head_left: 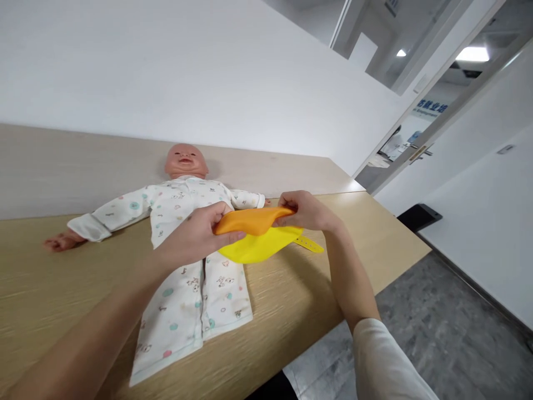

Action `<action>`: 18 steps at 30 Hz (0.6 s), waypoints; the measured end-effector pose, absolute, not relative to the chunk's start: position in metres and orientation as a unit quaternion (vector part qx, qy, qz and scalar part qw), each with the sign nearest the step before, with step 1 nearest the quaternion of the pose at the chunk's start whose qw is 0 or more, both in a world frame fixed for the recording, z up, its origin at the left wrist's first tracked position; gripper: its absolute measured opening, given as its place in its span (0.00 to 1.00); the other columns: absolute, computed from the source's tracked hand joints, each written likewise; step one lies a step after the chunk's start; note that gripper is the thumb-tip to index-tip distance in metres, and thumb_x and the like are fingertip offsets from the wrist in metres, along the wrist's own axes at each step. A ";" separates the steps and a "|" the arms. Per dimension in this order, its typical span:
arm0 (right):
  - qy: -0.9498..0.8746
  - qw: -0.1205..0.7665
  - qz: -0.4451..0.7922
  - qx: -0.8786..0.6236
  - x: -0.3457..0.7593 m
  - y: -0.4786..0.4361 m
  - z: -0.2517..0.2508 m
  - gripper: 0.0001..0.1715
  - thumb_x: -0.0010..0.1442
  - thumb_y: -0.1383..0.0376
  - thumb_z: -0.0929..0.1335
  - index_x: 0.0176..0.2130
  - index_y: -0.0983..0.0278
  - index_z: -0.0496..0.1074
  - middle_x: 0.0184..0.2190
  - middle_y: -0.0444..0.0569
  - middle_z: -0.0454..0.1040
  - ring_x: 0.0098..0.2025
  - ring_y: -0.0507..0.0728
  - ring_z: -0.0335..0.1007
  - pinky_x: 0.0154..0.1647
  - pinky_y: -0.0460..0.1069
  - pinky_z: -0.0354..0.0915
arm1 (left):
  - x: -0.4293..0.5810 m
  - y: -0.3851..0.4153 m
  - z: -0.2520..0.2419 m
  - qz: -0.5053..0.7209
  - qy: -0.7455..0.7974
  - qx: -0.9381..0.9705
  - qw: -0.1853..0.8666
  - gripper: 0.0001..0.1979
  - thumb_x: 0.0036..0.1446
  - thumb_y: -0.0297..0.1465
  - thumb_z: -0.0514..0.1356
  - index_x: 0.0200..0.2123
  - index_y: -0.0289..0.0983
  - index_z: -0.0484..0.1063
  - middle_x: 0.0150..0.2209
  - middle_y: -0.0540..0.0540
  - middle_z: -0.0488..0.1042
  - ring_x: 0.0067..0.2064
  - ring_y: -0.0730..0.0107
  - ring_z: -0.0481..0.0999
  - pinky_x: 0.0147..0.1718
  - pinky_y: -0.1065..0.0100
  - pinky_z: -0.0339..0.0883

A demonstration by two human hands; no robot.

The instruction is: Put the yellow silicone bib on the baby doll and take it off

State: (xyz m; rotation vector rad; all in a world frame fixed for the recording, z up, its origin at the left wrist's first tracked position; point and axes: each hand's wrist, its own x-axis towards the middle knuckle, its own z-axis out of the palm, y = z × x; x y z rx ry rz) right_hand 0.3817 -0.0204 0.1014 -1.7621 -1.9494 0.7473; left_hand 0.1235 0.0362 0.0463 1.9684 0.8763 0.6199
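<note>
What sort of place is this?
Probably a training room or office space, perhaps for childcare practice: a dressed baby doll lies on a wooden table, what looks like a bib is being handled, and large blue Chinese lettering shows beyond the room.

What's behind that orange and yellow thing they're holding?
Around the orange and yellow thing, you see the tabletop and a doll in printed clothes. Whatever's straight behind that thing is covered.

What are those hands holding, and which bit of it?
A yellow-and-orange bib. The left hand grips one end of its orange part; the right hand grips the other end.
</note>
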 end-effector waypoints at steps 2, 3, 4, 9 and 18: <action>-0.690 0.217 0.250 -0.644 0.380 -0.013 0.099 0.19 0.49 0.57 0.74 0.31 0.67 0.66 0.27 0.43 0.65 0.28 0.47 0.57 0.27 0.44 0.50 | 0.125 0.039 0.043 0.284 0.386 0.785 0.392 0.19 0.50 0.43 0.65 0.27 0.39 0.59 0.23 0.54 0.59 0.24 0.74 0.58 0.21 0.73 0.49; -0.689 0.223 0.271 -0.634 0.381 -0.009 0.097 0.19 0.49 0.56 0.74 0.32 0.66 0.66 0.27 0.43 0.65 0.28 0.47 0.56 0.27 0.44 0.50 | 0.125 0.041 0.041 0.299 0.398 0.779 0.381 0.18 0.51 0.43 0.64 0.27 0.39 0.59 0.23 0.54 0.60 0.24 0.74 0.59 0.21 0.73 0.50; -0.690 0.228 0.309 -0.614 0.383 -0.006 0.096 0.20 0.49 0.55 0.74 0.32 0.66 0.65 0.27 0.43 0.64 0.27 0.47 0.55 0.26 0.44 0.49 | 0.125 0.043 0.040 0.311 0.407 0.772 0.377 0.17 0.51 0.42 0.63 0.27 0.39 0.60 0.23 0.54 0.61 0.24 0.74 0.60 0.22 0.73 0.51; -0.670 0.253 0.423 -0.555 0.393 0.013 0.083 0.26 0.48 0.51 0.75 0.31 0.66 0.62 0.25 0.41 0.60 0.26 0.46 0.53 0.24 0.43 0.46 | 0.120 0.053 0.032 0.327 0.468 0.732 0.372 0.14 0.50 0.42 0.63 0.28 0.39 0.63 0.25 0.52 0.66 0.28 0.70 0.67 0.24 0.72 0.56; -0.670 0.226 0.252 -0.660 0.380 0.022 0.065 0.26 0.48 0.49 0.73 0.27 0.65 0.62 0.24 0.41 0.59 0.26 0.47 0.51 0.28 0.45 0.48 | 0.127 0.052 0.030 0.334 0.539 0.728 0.262 0.12 0.51 0.36 0.63 0.24 0.40 0.63 0.25 0.50 0.71 0.31 0.64 0.72 0.32 0.67 0.61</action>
